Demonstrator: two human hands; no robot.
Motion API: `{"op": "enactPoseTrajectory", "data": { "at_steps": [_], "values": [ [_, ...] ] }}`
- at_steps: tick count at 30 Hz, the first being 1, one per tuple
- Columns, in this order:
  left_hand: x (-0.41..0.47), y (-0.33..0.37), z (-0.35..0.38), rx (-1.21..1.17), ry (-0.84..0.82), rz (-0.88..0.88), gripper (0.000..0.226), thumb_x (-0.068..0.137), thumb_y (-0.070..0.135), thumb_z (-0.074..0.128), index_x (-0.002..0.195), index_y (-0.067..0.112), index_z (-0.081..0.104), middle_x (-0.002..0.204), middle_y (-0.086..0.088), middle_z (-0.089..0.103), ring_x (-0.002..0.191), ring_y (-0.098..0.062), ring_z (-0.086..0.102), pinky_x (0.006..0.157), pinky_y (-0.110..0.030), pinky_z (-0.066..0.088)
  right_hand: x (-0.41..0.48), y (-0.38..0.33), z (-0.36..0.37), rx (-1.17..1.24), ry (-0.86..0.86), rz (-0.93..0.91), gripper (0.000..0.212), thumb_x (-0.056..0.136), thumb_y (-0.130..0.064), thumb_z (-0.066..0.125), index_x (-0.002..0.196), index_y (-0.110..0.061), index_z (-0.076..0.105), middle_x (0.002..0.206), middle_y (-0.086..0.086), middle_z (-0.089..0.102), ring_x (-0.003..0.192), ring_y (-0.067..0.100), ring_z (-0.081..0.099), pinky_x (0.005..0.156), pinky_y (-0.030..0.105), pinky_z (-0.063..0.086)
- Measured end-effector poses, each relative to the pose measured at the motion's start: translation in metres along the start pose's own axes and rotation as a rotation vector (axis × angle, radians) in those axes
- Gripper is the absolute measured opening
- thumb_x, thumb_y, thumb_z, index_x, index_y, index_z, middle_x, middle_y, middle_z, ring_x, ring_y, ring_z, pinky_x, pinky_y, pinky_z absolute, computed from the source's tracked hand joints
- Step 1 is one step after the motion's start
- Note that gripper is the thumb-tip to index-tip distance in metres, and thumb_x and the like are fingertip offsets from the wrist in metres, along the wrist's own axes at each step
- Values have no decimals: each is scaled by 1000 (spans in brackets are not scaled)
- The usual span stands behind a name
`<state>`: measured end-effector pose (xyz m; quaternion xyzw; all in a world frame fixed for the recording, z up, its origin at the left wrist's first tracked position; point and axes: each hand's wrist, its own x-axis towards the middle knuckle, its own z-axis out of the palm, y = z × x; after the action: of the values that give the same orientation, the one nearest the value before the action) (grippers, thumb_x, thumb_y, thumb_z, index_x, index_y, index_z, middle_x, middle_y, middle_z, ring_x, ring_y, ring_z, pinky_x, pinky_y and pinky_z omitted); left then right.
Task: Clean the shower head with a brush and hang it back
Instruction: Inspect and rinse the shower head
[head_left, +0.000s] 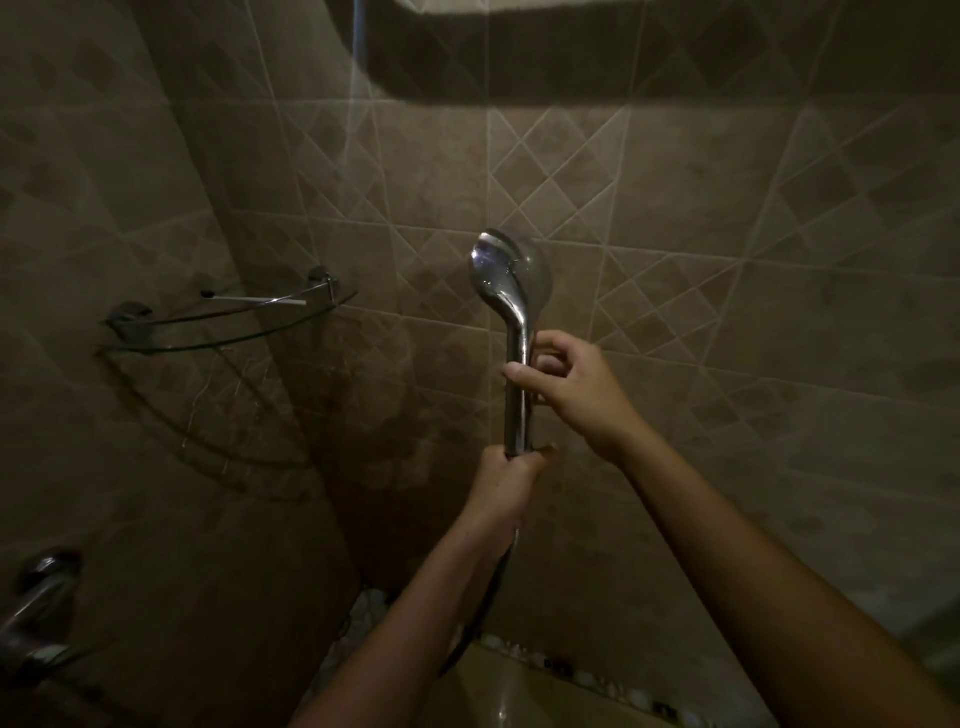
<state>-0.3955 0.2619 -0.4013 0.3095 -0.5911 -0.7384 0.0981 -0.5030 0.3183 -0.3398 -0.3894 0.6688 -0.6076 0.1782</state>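
Observation:
A chrome shower head (500, 275) stands upright in front of the brown tiled wall, its round face turned away toward the wall. My left hand (506, 486) is wrapped around the bottom of its handle. My right hand (571, 387) pinches the middle of the handle with thumb and fingers. The hose (485, 613) hangs down from under my left hand. No brush is in view.
A glass corner shelf (228, 317) with a chrome rail is fixed at the left, nothing on it. A chrome tap (36, 603) sticks out at the lower left. The tub rim (519, 670) with a pebble border lies below my arms.

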Motion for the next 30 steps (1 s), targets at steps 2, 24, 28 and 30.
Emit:
{"op": "enactPoseTrajectory", "data": {
  "at_steps": [2,24,28,30],
  "values": [
    [1,-2,1,-6,11,-21,50,92,29,65,130,0,52,66,6,56,38,-2,53,38,-17,40,-2,-1,4,-93,62,-47,37,77,-42,82,101,-16,70,89,11,71,84,23,71,76,42,60],
    [5,-7,5,-1,-2,-10,57,90,37,65,133,3,51,71,4,55,48,-4,52,40,-20,40,-10,-7,3,94,10,79,25,95,-13,65,120,-12,59,111,9,74,103,17,73,97,45,57],
    [3,-3,7,-5,13,-17,46,91,36,65,126,10,49,83,3,58,64,-10,60,59,-28,53,-13,-9,7,-42,70,6,28,89,-30,73,112,-16,64,106,8,73,99,18,71,91,45,59],
    [3,-3,8,-1,15,-31,42,92,35,64,124,11,50,79,4,58,60,-8,60,56,-27,52,-13,-7,7,-139,135,-21,39,81,-36,81,112,-19,65,100,4,73,94,16,71,86,43,61]
  ]
}}
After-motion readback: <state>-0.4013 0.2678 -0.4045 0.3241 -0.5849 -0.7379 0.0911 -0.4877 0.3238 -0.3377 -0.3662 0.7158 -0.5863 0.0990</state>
